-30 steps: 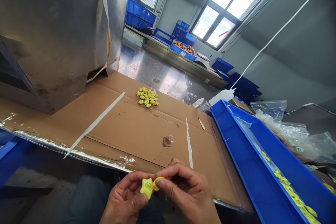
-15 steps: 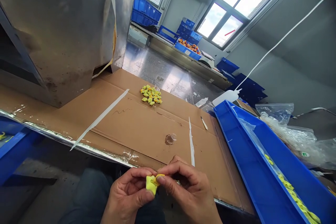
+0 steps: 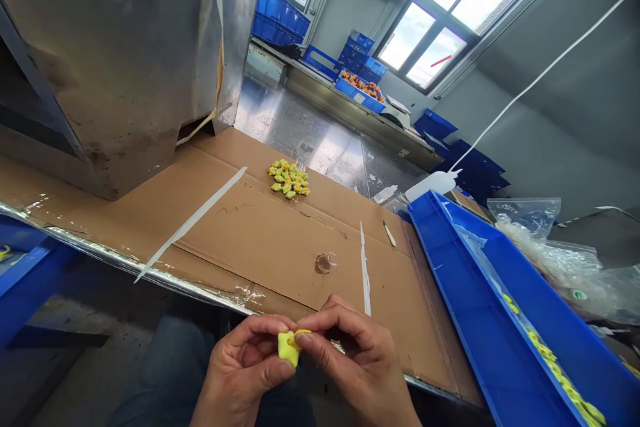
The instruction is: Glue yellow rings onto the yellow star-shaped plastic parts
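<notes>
Just past the front edge of the cardboard-covered table, my left hand (image 3: 245,363) pinches a small pale-yellow moulded piece (image 3: 287,349) between thumb and fingers. My right hand (image 3: 357,353) is closed on a small orange-yellow piece (image 3: 301,333), pressed against the yellow one where the fingertips meet. The thumb hides most of the orange-yellow piece, so its shape is unclear. Farther back on the cardboard (image 3: 260,233) lies a pile of small yellow-green figures (image 3: 289,179) with orange spots. A small clear round dish (image 3: 325,263) stands in front of my right hand.
At the right, a long blue bin (image 3: 450,280) holds a row of yellow pieces (image 3: 555,367). A thin white-handled tool (image 3: 389,234) lies near it, with white bottles (image 3: 433,185) behind. A large metal housing (image 3: 110,67) stands at the left. White tape strips (image 3: 193,223) mark the cardboard.
The view has shifted very slightly. Both hands keep the same hold, with the orange-yellow piece still pressed against the yellow one.
</notes>
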Tool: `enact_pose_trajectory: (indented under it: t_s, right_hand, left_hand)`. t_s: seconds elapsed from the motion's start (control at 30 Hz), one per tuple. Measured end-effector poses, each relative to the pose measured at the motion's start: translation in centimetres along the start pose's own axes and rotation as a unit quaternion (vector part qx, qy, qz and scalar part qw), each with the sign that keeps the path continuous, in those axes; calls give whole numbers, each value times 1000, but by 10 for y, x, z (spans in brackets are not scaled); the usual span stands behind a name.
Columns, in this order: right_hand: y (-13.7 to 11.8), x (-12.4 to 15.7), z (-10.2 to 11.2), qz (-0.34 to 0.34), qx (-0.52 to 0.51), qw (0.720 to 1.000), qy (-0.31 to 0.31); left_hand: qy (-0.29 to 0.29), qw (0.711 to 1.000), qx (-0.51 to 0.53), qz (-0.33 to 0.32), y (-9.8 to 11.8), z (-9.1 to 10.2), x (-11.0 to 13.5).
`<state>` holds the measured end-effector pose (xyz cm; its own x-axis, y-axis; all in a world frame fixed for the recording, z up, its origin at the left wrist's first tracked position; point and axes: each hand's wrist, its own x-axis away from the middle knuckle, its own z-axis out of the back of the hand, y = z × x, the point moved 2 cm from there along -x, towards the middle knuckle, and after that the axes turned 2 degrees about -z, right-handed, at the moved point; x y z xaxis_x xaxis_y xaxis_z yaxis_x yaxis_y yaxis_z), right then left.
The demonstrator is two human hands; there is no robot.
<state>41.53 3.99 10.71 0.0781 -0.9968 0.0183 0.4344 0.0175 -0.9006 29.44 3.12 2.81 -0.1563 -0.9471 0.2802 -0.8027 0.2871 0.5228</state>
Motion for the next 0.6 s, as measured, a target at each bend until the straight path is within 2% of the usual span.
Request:
enact_pose_trajectory:
  t_s: [0.17,0.37,0.5,0.6]
  right_hand:
    - [0,0,0,19,16,1000,-2]
    - [0,0,1,28,39,999,-19]
    - [0,1,1,25,41,999,-25]
    - [1,4,0,22,38,999,-17]
  left_hand:
    - [-9,1000,-5,5,-1,2,0]
    - [24,999,-19,-11,1,1,2]
    - [2,999,-43,-8,2,2,3]
    - [7,998,-55,-10,3,3,5]
